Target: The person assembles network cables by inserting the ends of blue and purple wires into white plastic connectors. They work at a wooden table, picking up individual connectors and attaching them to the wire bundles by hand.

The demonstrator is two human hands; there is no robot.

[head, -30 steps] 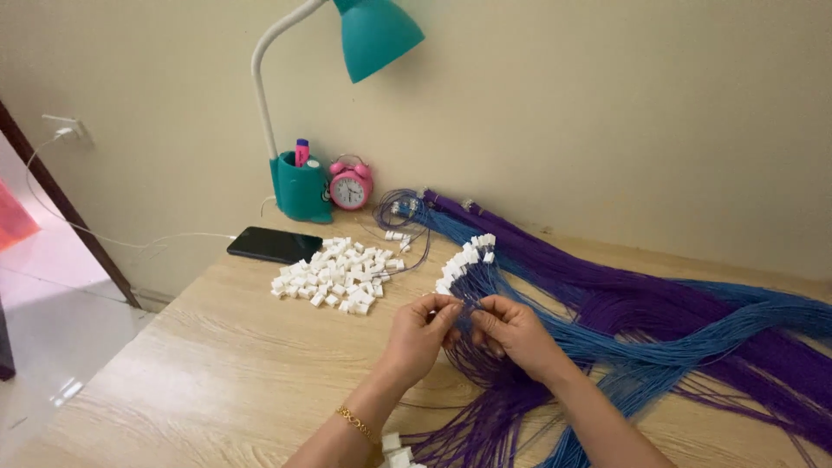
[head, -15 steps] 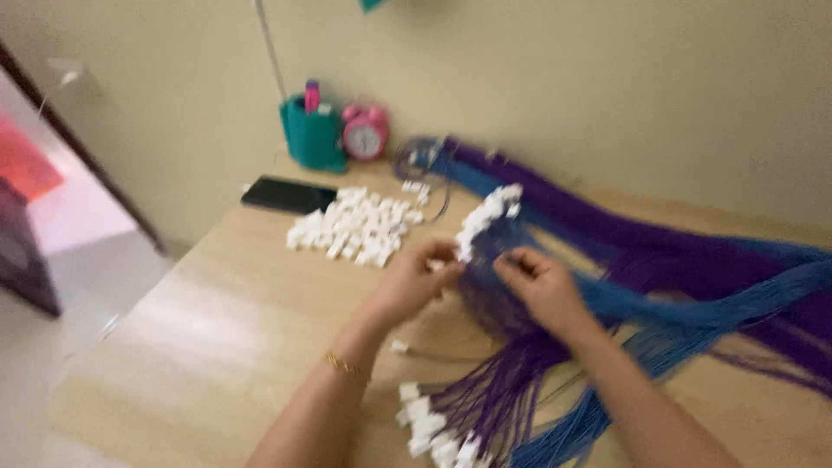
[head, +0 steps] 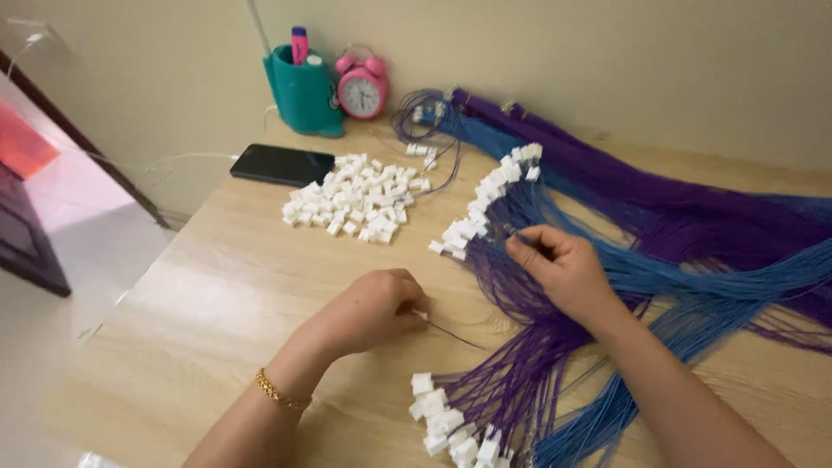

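The left hand (head: 373, 310) rests on the light wood-grain desk (head: 217, 295), fingers curled inward and pinching a small white plastic connector with a thin purple wire (head: 422, 315) that trails off to the right across the desk surface. A gold chain bracelet (head: 279, 392) sits on the left wrist. The right hand (head: 568, 270) lies well apart from the left, over the spread of wires, with thumb and fingertips closed on thin strands among the bundle of long purple wires (head: 607, 186); exactly which strand it grips cannot be told. Beside the purple bundle runs a bundle of long blue wires (head: 693, 277), the two crossing and overlapping under the right forearm. A row of white connectors fitted to wire ends (head: 485, 199) lies just beyond the right hand's fingertips, and a second cluster of white connectors on purple wire ends (head: 446, 420) lies near the bottom edge, between the two forearms. A loose pile of small white plastic connectors (head: 355, 204) sits on the desk beyond the left hand. A black smartphone (head: 282, 165) lies flat just beside that pile. At the wall stand a teal pen-holder lamp base (head: 303, 91) and, touching or just beside it, a pink round alarm clock (head: 361, 87).
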